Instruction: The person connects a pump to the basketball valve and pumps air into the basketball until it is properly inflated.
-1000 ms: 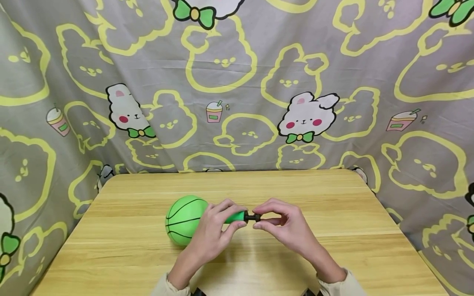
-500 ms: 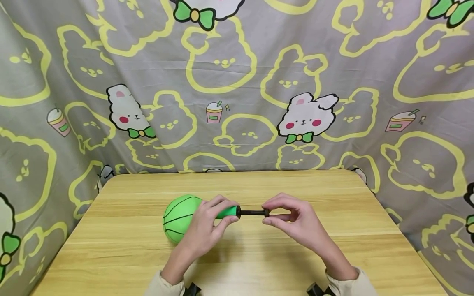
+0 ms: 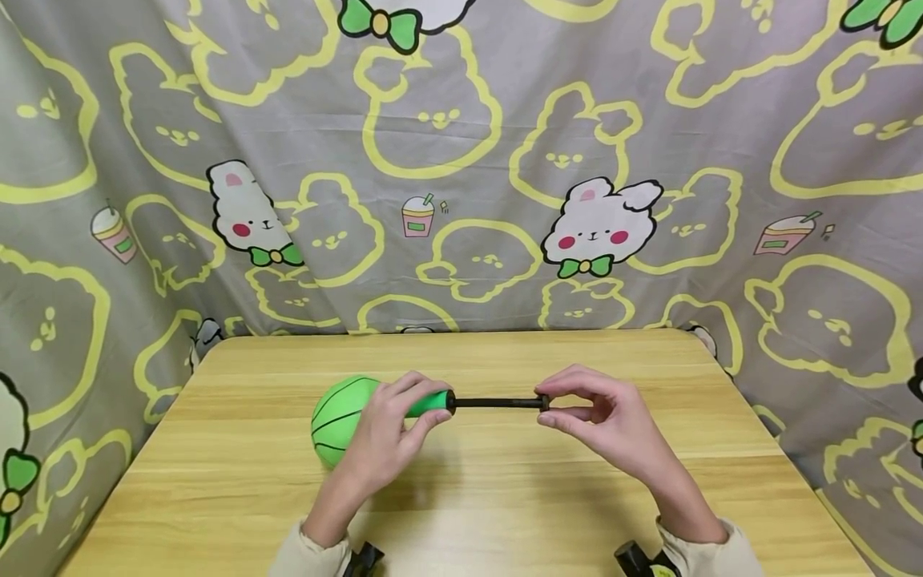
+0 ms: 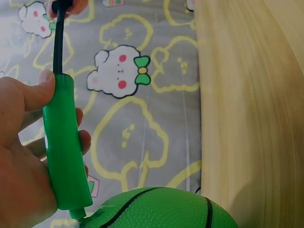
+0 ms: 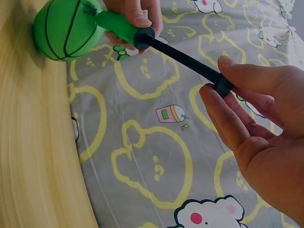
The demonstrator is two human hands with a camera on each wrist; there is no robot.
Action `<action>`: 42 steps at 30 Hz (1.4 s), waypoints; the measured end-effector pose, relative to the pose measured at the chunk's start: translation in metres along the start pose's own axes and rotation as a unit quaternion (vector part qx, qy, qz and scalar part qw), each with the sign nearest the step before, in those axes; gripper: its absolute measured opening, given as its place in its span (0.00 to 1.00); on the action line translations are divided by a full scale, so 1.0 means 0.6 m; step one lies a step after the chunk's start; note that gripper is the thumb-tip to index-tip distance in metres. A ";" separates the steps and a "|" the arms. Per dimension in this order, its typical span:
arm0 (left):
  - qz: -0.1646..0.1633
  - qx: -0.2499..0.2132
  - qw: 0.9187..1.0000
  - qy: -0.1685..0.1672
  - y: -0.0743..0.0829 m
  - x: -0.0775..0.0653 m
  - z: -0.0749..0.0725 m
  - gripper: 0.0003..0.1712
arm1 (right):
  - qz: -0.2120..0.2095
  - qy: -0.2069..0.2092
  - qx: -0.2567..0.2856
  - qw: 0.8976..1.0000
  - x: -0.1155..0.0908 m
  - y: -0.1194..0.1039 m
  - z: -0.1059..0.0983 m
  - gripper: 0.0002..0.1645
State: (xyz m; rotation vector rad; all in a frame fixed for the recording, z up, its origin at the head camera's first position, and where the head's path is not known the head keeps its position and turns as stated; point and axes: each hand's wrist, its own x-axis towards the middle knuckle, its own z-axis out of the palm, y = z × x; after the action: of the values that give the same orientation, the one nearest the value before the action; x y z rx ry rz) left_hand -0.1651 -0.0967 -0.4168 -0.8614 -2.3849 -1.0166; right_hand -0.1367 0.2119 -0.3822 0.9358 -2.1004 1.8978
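A green ball with black seams (image 3: 340,417) is at the left of the table, partly hidden behind my left hand (image 3: 385,429) in the head view. That hand grips the green barrel of a small hand pump (image 4: 66,142). In the left wrist view the barrel's narrow end meets the ball (image 4: 161,209). From the other end a long black rod (image 3: 497,403) sticks out to the right. My right hand (image 3: 613,417) pinches the black knob (image 5: 222,86) at the rod's tip between thumb and fingers.
Light wood table (image 3: 505,505) lies beneath both hands. A grey curtain (image 3: 461,160) with yellow outlines and white rabbit prints hangs behind its far edge. Black wrist camera mounts (image 3: 634,558) show near the sleeves.
My right hand has moved right, drawing the black rod far out of the pump barrel. My left hand, with the barrel and ball, has shifted a little left.
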 end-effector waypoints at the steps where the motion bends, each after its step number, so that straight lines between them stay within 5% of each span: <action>1: 0.003 0.003 1.000 0.001 0.000 0.000 0.000 0.15 | -0.002 0.001 -0.001 1.000 0.000 0.000 0.000 0.20; 17: 0.031 -0.005 0.999 0.019 0.016 -0.003 0.017 0.13 | 0.003 0.025 -0.002 1.000 0.004 0.024 0.048 0.19; 42: 0.025 -0.007 1.000 -0.011 0.041 -0.006 0.039 0.14 | 0.001 0.024 0.002 1.000 0.002 0.048 0.096 0.18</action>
State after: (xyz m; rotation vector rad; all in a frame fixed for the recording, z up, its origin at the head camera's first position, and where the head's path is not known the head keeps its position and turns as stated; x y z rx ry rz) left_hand -0.1489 -0.0672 -0.4215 -0.9366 -2.3652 -1.0116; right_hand -0.1368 0.1575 -0.4166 0.8808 -2.0718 1.9076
